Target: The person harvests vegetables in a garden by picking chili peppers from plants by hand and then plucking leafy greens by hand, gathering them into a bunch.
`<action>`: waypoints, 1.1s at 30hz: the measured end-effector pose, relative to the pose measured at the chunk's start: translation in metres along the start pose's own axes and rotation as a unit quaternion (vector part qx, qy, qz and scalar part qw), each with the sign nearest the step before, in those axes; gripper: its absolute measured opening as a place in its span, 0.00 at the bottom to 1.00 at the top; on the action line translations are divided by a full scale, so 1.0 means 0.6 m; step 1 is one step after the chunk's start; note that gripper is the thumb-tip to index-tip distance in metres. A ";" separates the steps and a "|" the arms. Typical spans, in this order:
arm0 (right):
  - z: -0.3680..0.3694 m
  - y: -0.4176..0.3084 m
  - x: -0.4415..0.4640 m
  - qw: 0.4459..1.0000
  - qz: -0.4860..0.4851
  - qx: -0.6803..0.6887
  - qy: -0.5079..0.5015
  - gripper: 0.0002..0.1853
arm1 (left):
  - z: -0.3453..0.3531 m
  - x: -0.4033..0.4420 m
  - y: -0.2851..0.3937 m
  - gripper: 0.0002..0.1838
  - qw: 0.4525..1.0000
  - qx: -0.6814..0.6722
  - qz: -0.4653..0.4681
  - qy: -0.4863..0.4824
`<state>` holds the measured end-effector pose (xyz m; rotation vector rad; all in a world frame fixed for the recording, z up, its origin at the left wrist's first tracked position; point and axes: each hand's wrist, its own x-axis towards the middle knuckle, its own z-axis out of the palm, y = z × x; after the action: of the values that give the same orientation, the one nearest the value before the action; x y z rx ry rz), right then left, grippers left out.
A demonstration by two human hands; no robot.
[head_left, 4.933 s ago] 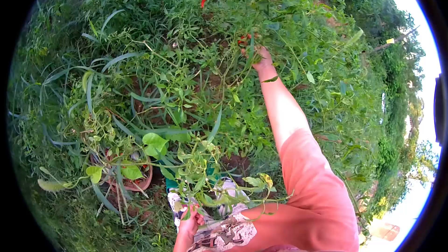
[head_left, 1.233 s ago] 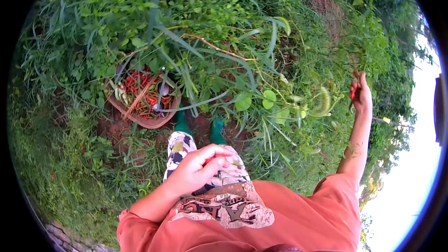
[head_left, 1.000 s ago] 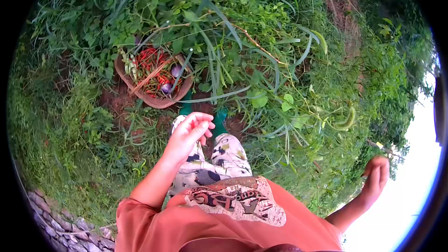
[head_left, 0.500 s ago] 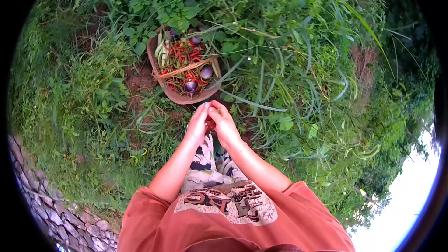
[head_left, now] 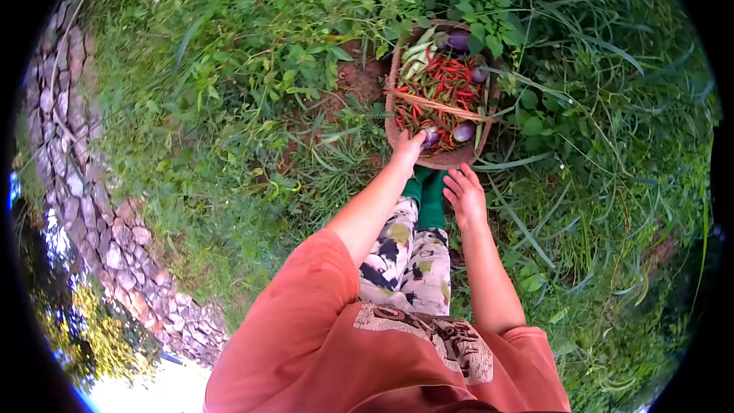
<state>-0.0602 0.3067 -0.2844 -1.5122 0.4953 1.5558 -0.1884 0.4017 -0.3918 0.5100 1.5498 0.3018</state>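
Note:
A woven basket (head_left: 393, 80) stands in the grass in front of my feet, a flat handle (head_left: 443, 105) spanning its middle. Red chillies (head_left: 451, 76) fill much of it, with pale green pods (head_left: 417, 59) at the far left and purple eggplants (head_left: 464, 131) around the sides. My left hand (head_left: 407, 148) grips the near left rim, its fingertips close to one eggplant. Just outside the near right corner is my right hand (head_left: 466, 196), its fingers spread and nothing in it.
Dense grass and leafy plants (head_left: 581, 115) surround the basket. Bare soil (head_left: 359, 80) shows to its left. A stone wall (head_left: 115, 256) curves along the far left. My green footwear (head_left: 432, 199) is right below the basket.
My cupped hands, with something red between them, have parted. The left has reached forward to the basket rim; the right has opened beside it. The view has turned, shifting the basket rightward.

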 end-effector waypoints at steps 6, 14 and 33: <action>-0.018 -0.018 -0.023 0.999 0.016 -0.016 -0.028 0.17 | -0.087 -0.088 0.114 0.20 0.993 -0.058 0.064 0.075; 0.014 -0.073 -0.048 0.993 -0.038 -0.052 -0.103 0.12 | -0.257 -0.044 0.281 0.15 0.868 -0.160 0.391 0.260; 0.263 -0.125 0.046 0.748 -0.398 -0.432 -0.308 0.17 | -0.129 -0.143 0.282 0.13 0.877 -0.007 0.448 0.172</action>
<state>-0.0894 0.4793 -0.2608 -1.3634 -1.2787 1.4506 -0.2439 0.5146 -0.2301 1.2051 1.5540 1.1647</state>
